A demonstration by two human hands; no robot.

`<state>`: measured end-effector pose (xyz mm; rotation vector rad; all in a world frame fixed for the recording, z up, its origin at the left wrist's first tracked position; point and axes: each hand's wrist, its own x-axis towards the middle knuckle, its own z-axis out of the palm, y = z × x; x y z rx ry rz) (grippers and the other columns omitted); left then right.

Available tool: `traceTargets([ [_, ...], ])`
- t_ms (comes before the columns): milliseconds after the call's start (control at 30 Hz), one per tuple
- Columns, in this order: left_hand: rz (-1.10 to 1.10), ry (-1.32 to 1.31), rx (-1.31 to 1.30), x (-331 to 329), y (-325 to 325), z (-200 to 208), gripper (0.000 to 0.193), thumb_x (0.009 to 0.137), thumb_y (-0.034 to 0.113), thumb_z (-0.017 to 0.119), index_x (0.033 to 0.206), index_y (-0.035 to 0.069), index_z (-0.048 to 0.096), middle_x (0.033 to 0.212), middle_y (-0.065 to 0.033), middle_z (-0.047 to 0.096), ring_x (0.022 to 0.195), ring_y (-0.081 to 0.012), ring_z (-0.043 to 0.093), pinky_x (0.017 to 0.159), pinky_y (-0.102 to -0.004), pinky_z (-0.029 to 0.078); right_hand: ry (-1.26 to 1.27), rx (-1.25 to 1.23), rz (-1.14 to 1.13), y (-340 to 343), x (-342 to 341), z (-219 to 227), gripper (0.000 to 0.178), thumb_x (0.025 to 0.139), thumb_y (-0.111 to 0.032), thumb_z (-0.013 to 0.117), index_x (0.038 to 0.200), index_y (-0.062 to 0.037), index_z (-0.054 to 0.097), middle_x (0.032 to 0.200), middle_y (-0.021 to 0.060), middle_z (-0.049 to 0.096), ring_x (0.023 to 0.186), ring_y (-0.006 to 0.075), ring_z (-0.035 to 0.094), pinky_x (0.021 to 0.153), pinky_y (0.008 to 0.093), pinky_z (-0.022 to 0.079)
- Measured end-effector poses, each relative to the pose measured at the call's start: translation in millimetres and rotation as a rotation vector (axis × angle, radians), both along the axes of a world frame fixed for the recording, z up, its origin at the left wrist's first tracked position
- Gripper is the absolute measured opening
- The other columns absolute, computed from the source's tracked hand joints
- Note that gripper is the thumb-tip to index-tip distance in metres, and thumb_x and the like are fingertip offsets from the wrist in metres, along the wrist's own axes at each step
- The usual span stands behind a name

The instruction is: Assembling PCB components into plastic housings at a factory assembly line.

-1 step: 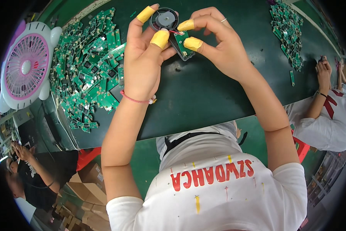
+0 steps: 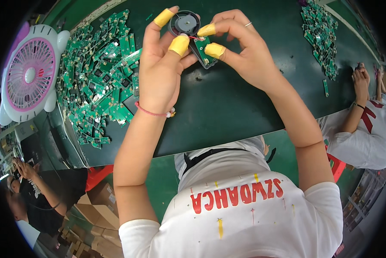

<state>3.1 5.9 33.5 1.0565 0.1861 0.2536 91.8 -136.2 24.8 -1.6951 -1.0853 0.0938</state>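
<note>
Up at the far part of the table, my left hand (image 2: 160, 71) grips a small dark grey fan housing (image 2: 186, 22), its round head with a motor at the centre. Yellow tape wraps the thumb and a finger. From the round head the housing's narrow handle slants down to the right, with a green circuit board (image 2: 200, 46) lying in it. My right hand (image 2: 252, 56) has its yellow-taped thumb and index finger closed at the board's right edge, the index tip beside a thin red wire (image 2: 196, 38). Fingers partly hide the wire's ends.
A big heap of green circuit boards (image 2: 99, 77) covers the dark green table (image 2: 227, 116) at left; another pile (image 2: 321, 38) lies far right, one loose board (image 2: 325, 88) near it. A white-and-pink fan (image 2: 29, 75) stands left. Co-workers sit at both sides.
The fan housing and my fingers around it have shifted very slightly; both grips look the same.
</note>
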Motion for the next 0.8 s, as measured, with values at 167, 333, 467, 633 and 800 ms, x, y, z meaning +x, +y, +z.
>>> traceTargets([
  [167, -0.026, 0.032, -0.102, 2, 0, 3, 0.046, 0.089, -0.002, 0.038, 0.132, 0.011, 0.030, 0.120, -0.0116, 0.048, 0.104, -0.0200, 0.054, 0.086, -0.0346, 0.047, 0.054, -0.058, -0.172, 5, -2, -7, 0.032, 0.075, -0.007, 0.065, 0.104, -0.0053, 0.052, 0.104, 0.0041, 0.052, 0.085, 0.0128, 0.053, 0.071, 0.0247, 0.040],
  [333, -0.019, -0.100, -0.056, 4, -5, -10, 0.046, 0.090, 0.007, 0.045, 0.132, 0.014, 0.029, 0.130, -0.0183, 0.042, 0.120, -0.0240, 0.041, 0.099, -0.0364, 0.031, 0.397, -0.215, -0.042, 3, -7, 0, 0.031, 0.083, -0.008, 0.059, 0.110, -0.0014, 0.044, 0.067, 0.0006, 0.053, 0.064, 0.0049, 0.049, 0.058, 0.0218, 0.041],
  [467, -0.015, -0.060, 0.056, 0, -7, -11, 0.056, 0.082, -0.008, 0.046, 0.132, 0.011, 0.030, 0.127, -0.0176, 0.043, 0.119, -0.0239, 0.042, 0.099, -0.0339, 0.033, 0.225, -0.262, -0.044, 1, -11, -2, 0.026, 0.080, -0.005, 0.059, 0.104, -0.0010, 0.050, 0.071, 0.0108, 0.059, 0.064, 0.0192, 0.060, 0.061, 0.0299, 0.047],
  [633, 0.043, -0.108, 0.202, -1, -18, -19, 0.074, 0.076, -0.018, 0.039, 0.140, 0.010, 0.016, 0.128, -0.0155, 0.040, 0.119, -0.0213, 0.041, 0.094, -0.0305, 0.038, 0.380, -0.263, 0.032, 2, -14, -3, 0.017, 0.082, -0.002, 0.055, 0.099, 0.0016, 0.052, 0.080, 0.0092, 0.060, 0.071, 0.0155, 0.059, 0.064, 0.0276, 0.047],
  [800, 0.141, -0.046, 0.268, 5, -19, -33, 0.075, 0.085, 0.000, 0.050, 0.142, 0.010, 0.002, 0.136, -0.0170, 0.030, 0.128, -0.0242, 0.029, 0.103, -0.0315, 0.027, 1.023, -0.144, 0.241, 1, 8, -2, 0.020, 0.090, -0.018, 0.050, 0.101, -0.0030, 0.055, 0.087, 0.0028, 0.060, 0.082, 0.0114, 0.058, 0.070, 0.0235, 0.047],
])
